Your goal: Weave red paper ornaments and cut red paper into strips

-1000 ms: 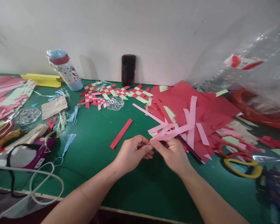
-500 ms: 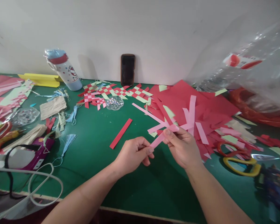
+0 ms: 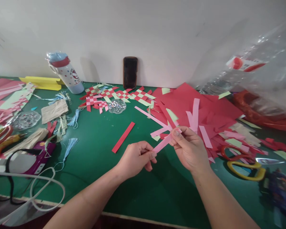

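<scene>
A pink paper strip (image 3: 162, 143) is stretched between my two hands above the green table. My left hand (image 3: 137, 156) pinches its lower left end between thumb and finger. At the upper right end, my right hand (image 3: 187, 147) is closed on the same strip, its fingers hiding part of it. Loose pink strips (image 3: 195, 114) lie behind my right hand, over red paper sheets (image 3: 182, 97). A red strip (image 3: 123, 137) rests flat on the table, to the left of and beyond my left hand.
Woven checkered pieces (image 3: 109, 93) and a dish of gems (image 3: 117, 106) lie at the back, near an upright phone (image 3: 130, 72). A bottle (image 3: 68, 73) stands back left. Scissors (image 3: 246, 165) lie right; a white cable (image 3: 58, 181) loops at front left.
My right hand has shifted slightly right along the pink strip, and less of the strip's far end shows past its fingers. My left hand has barely moved.
</scene>
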`<state>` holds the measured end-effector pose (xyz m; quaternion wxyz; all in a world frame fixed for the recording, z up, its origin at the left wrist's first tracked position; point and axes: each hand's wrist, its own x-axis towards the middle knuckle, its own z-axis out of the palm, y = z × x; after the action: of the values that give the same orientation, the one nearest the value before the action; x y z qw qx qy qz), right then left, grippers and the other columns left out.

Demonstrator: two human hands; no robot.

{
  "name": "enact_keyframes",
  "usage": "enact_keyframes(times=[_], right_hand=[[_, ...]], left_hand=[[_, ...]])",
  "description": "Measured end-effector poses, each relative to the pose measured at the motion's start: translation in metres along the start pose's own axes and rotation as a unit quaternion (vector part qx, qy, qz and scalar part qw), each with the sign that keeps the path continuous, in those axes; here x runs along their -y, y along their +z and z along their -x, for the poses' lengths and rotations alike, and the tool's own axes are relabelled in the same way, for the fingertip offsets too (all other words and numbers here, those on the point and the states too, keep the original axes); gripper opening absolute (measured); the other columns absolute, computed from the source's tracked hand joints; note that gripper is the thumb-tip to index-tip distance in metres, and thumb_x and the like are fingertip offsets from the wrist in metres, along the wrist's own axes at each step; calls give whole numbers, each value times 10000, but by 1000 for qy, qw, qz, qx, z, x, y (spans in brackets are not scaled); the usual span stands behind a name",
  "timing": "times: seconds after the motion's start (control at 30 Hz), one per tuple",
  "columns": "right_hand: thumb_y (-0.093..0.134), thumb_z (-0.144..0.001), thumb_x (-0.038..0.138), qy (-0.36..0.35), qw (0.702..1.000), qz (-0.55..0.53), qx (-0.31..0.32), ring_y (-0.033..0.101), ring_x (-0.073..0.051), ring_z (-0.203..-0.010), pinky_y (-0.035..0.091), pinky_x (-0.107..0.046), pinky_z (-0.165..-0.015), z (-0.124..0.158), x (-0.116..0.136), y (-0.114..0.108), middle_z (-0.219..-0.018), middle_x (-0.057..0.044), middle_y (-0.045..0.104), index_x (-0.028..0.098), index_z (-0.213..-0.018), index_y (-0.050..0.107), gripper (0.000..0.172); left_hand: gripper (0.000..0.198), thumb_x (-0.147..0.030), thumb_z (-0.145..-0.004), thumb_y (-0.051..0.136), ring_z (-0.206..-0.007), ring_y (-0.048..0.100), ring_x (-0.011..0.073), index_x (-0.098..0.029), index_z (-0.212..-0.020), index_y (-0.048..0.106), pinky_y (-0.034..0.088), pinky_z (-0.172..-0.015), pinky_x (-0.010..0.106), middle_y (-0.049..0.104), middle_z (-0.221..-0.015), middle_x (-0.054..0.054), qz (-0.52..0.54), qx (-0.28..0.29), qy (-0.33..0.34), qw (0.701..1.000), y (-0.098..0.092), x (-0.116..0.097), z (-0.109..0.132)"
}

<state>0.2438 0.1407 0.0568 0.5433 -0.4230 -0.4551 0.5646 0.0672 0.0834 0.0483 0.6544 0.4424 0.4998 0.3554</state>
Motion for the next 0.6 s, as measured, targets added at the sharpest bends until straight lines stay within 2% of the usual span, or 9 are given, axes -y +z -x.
enact_keyframes(times=[0.3,0.47,0.6], right_hand=[[821,-687,396,-37,999,7,-16,412,-94,-504,404,-260,-482,1,0,-1,-534,51,459,233,-649,573,299],[786,-721,418,-12,1000,-11,-22,428,-86,-519,422,-257,-488,1,0,-3,-627,26,525,228,-700,638,242],[787,-720,404,-20,999,-8,-40,443,-92,-530,427,-255,-499,1,-2,-5,-608,27,518,235,-698,661,212]], left_hand=[[180,-328,-846,623,-479,586,70,-166,-780,577,418,-481,179,691,-717,19,-33,1,6,999,-1,1,0],[173,-321,-841,619,-476,584,71,-166,-779,571,413,-482,181,695,-722,22,-36,-3,0,999,-2,0,0],[163,-307,-846,608,-472,578,68,-167,-772,570,391,-467,172,690,-703,16,-44,3,-4,999,0,-1,1]])
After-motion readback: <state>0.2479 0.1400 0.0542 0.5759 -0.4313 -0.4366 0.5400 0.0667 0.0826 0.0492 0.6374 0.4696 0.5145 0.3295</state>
